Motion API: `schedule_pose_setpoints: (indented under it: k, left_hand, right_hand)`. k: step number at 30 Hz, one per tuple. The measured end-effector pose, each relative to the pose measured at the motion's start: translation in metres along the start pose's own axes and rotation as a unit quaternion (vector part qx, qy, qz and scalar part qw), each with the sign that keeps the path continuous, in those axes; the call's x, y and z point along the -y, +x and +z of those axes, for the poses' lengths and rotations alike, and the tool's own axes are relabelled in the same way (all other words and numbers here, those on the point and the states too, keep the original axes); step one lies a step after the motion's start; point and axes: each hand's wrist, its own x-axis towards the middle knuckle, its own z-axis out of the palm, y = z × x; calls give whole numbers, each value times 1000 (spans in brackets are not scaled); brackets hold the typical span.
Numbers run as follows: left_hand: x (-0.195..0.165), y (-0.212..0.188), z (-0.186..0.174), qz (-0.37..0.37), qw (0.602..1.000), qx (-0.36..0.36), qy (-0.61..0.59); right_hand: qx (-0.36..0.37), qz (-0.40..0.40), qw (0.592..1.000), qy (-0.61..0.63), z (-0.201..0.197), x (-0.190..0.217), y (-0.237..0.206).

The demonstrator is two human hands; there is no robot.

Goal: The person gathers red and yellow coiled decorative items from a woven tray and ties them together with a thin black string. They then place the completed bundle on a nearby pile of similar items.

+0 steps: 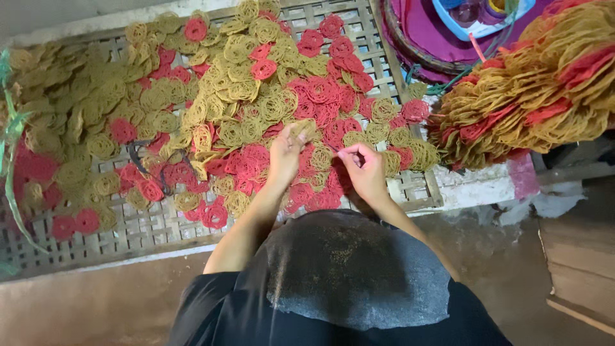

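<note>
hands work over the woven bamboo tray (160, 224): left hand (285, 154) pinches a yellow noodle disc (306, 130) near the tray's middle, right hand (365, 168) just beside it, fingers pressed together. lifting gently by the rim should spare the brittle red discs (320, 90).

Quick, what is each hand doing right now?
Left hand: closed on a yellow lattice disc.
Right hand: fingers pinched; what it holds cannot be told.

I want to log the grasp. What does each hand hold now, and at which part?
The left hand pinches a yellow lacy disc at its lower edge. Whether the right hand holds anything cannot be told.
</note>
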Motion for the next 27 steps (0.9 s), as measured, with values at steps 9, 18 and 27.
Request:
schedule_pose_setpoints:
  k: [9, 18, 27]
  left_hand:
    - [-32, -16, 0, -170, 966, 132, -147]
    - [-23, -28, 3, 2, 947, 299, -119]
    - [-107, 4, -5, 232, 893, 325, 208]
  right_hand:
    - [-42, -3, 997, -64, 17, 20, -8]
    - [-94, 64, 993, -21, 29, 0, -30]
    - [-123, -127, 972, -152, -7, 80, -35]
